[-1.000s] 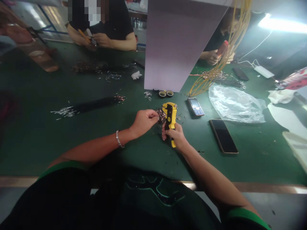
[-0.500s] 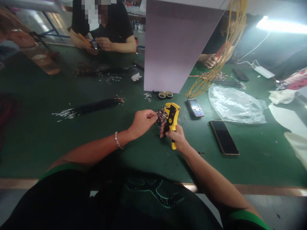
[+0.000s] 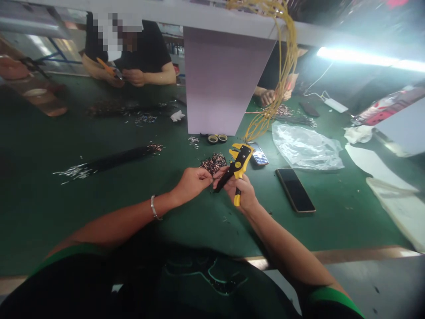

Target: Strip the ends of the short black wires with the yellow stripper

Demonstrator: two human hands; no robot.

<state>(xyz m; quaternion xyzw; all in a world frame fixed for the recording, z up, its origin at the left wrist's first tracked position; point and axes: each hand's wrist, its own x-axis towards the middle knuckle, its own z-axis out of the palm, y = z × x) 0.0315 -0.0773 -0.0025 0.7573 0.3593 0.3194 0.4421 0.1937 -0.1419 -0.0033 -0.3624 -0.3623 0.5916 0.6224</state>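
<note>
Left hand (image 3: pixel 190 185) has moved, finger and thumb pinched, contents unclear, to the near edge of the wire pile (image 3: pixel 214 163); right hand (image 3: pixel 247 194) grips yellow pliers (image 3: pixel 239 165) right of it, handles now spread wider, apparently unsqueezed.

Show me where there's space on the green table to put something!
One bare patch lies between the long wire bundle and left forearm. Another, with a few specks, lies between the black phone and the table's front edge. It's crowded around the left hand, right hand, wire pile and keypad phone.
</note>
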